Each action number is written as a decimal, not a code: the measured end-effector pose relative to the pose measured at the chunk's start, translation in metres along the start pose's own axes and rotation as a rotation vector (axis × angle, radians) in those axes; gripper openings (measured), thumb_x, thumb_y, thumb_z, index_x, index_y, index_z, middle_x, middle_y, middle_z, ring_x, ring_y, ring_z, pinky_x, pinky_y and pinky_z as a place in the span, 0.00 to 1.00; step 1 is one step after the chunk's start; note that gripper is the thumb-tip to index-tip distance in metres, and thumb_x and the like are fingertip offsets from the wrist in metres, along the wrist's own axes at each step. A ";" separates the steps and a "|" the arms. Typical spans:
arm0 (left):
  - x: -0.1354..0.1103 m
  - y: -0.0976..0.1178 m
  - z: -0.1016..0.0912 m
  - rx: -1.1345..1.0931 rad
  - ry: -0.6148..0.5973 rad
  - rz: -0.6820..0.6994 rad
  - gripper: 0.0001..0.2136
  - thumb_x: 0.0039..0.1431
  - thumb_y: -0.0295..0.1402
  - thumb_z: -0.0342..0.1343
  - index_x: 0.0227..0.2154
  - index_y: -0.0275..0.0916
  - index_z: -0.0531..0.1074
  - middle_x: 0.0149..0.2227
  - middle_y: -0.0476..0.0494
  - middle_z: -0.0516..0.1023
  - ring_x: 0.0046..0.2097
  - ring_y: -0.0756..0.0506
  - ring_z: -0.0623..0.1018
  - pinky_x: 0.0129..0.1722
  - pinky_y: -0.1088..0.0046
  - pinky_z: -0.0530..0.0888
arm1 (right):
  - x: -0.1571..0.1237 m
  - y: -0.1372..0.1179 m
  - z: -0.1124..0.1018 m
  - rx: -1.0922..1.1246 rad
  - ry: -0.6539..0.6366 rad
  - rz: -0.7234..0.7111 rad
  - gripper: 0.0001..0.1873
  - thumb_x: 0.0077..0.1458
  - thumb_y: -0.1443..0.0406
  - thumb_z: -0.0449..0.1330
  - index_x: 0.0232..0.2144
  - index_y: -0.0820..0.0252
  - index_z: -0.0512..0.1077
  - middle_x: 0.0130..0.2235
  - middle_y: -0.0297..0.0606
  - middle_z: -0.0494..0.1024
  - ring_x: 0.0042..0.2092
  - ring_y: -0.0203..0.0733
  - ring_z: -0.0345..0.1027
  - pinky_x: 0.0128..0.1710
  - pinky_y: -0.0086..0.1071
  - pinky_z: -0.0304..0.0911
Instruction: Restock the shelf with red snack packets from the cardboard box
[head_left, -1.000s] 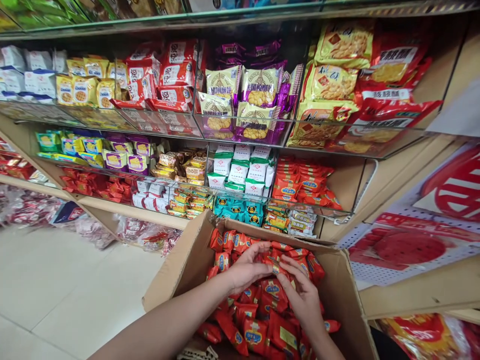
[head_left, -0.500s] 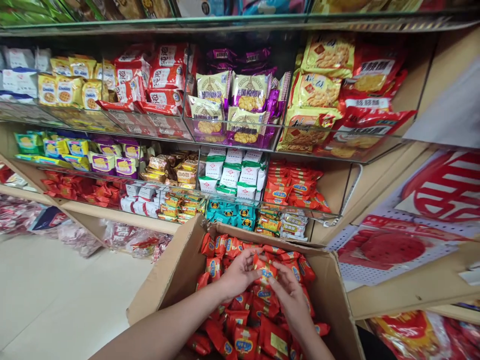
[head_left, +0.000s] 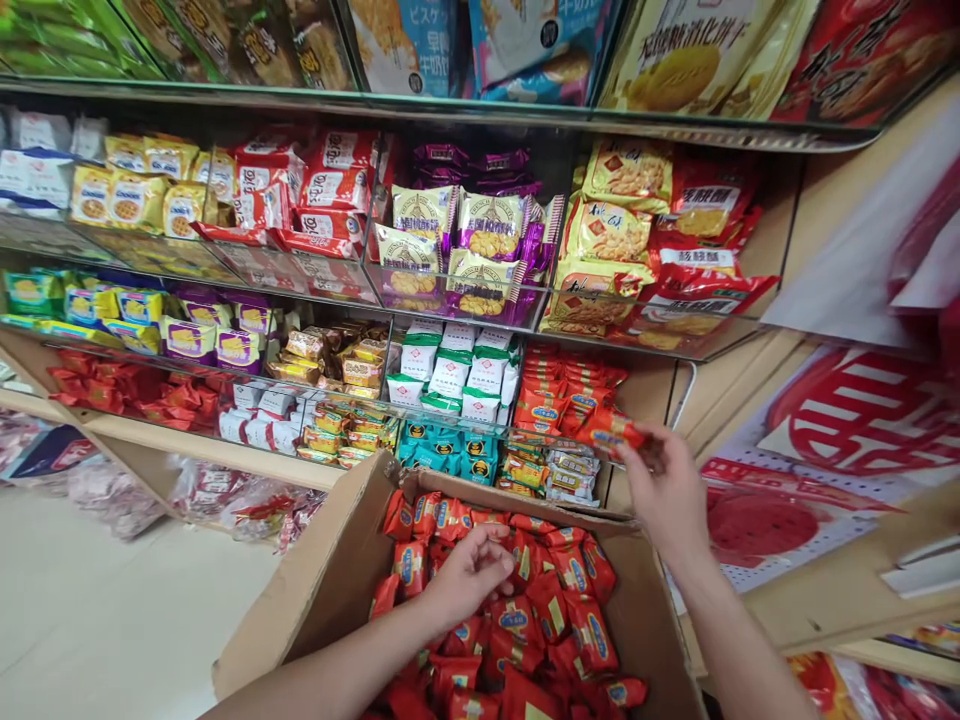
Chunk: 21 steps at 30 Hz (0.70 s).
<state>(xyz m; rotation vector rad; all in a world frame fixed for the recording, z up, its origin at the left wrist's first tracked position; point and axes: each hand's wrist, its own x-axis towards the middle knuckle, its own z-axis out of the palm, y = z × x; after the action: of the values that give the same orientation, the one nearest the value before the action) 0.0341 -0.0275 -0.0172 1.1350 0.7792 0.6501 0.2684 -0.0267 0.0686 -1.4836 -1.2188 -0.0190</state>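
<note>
My right hand (head_left: 670, 490) is closed on a small red snack packet (head_left: 611, 430) with a blue and yellow label. It holds the packet at the front edge of a shelf compartment, by the stacked red packets (head_left: 544, 400) of the same look. My left hand (head_left: 472, 575) hovers low over the cardboard box (head_left: 319, 570), its fingers loosely curled and apart, with nothing visible in them. Loose red packets (head_left: 517, 620) fill the box below both arms.
Glass-fronted shelves hold other snacks: white and green packets (head_left: 454, 370), teal packets (head_left: 450, 450), purple and cream biscuit packs (head_left: 480, 240). A clear divider rises beside the red stack. Bagged goods (head_left: 247, 500) lie under the shelf at left. Red printed packaging (head_left: 847, 410) hangs at right.
My right hand has moved up and right from the box to the shelf with a red packet. My left hand has let go and stays above the box. The view has tilted slightly upward.
</note>
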 end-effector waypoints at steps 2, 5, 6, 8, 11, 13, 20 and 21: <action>-0.001 -0.003 0.002 0.009 -0.026 0.011 0.24 0.41 0.46 0.60 0.39 0.39 0.62 0.29 0.51 0.69 0.27 0.52 0.72 0.26 0.76 0.64 | 0.037 0.010 0.007 -0.181 -0.021 -0.088 0.13 0.49 0.62 0.52 0.38 0.59 0.64 0.40 0.44 0.71 0.38 0.44 0.66 0.39 0.39 0.61; -0.001 -0.008 0.002 0.041 -0.057 0.020 0.24 0.41 0.45 0.61 0.38 0.39 0.62 0.27 0.53 0.68 0.25 0.53 0.71 0.26 0.76 0.63 | 0.069 0.026 0.024 -0.307 -0.085 -0.113 0.11 0.46 0.65 0.51 0.35 0.58 0.64 0.35 0.42 0.72 0.35 0.45 0.66 0.36 0.40 0.61; 0.000 -0.010 0.001 0.054 -0.061 0.017 0.23 0.41 0.45 0.61 0.37 0.39 0.62 0.26 0.53 0.68 0.25 0.53 0.70 0.26 0.77 0.63 | 0.075 0.030 0.030 -0.317 -0.098 -0.107 0.10 0.45 0.66 0.51 0.34 0.58 0.64 0.33 0.42 0.72 0.33 0.46 0.66 0.35 0.40 0.61; 0.002 -0.015 -0.002 0.070 -0.053 0.010 0.22 0.41 0.45 0.60 0.35 0.39 0.62 0.24 0.55 0.67 0.24 0.54 0.69 0.26 0.76 0.63 | 0.081 0.036 0.038 -0.331 -0.123 -0.102 0.10 0.44 0.66 0.51 0.33 0.57 0.64 0.31 0.41 0.72 0.31 0.46 0.66 0.33 0.40 0.61; 0.005 -0.023 -0.006 0.104 -0.058 -0.019 0.20 0.41 0.43 0.60 0.34 0.38 0.62 0.23 0.56 0.66 0.23 0.54 0.68 0.26 0.76 0.62 | 0.085 0.039 0.044 -0.355 -0.168 -0.115 0.11 0.43 0.68 0.51 0.33 0.57 0.64 0.32 0.41 0.73 0.33 0.47 0.67 0.34 0.40 0.61; 0.006 -0.029 -0.007 0.170 -0.086 -0.041 0.18 0.41 0.42 0.59 0.33 0.38 0.62 0.22 0.56 0.65 0.22 0.54 0.67 0.26 0.76 0.61 | 0.085 0.039 0.045 -0.364 -0.207 -0.131 0.11 0.44 0.69 0.51 0.34 0.57 0.64 0.34 0.42 0.73 0.34 0.46 0.67 0.35 0.39 0.61; -0.002 -0.045 -0.003 0.461 -0.185 -0.098 0.08 0.44 0.31 0.55 0.29 0.38 0.67 0.22 0.55 0.63 0.24 0.54 0.62 0.25 0.78 0.58 | 0.088 0.039 0.036 -0.372 -0.273 -0.172 0.16 0.42 0.70 0.54 0.37 0.59 0.65 0.40 0.44 0.71 0.41 0.47 0.66 0.43 0.41 0.60; -0.003 -0.046 -0.003 0.489 -0.194 -0.106 0.07 0.44 0.30 0.55 0.30 0.38 0.67 0.21 0.55 0.63 0.23 0.54 0.62 0.24 0.78 0.58 | 0.088 0.039 0.035 -0.370 -0.269 -0.170 0.17 0.41 0.70 0.54 0.38 0.60 0.65 0.41 0.44 0.71 0.42 0.48 0.66 0.44 0.42 0.60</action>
<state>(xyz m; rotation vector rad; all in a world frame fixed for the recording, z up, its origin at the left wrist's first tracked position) 0.0330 -0.0421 -0.0610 1.5623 0.8482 0.2563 0.3144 0.0637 0.0823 -1.7350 -1.6229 -0.1723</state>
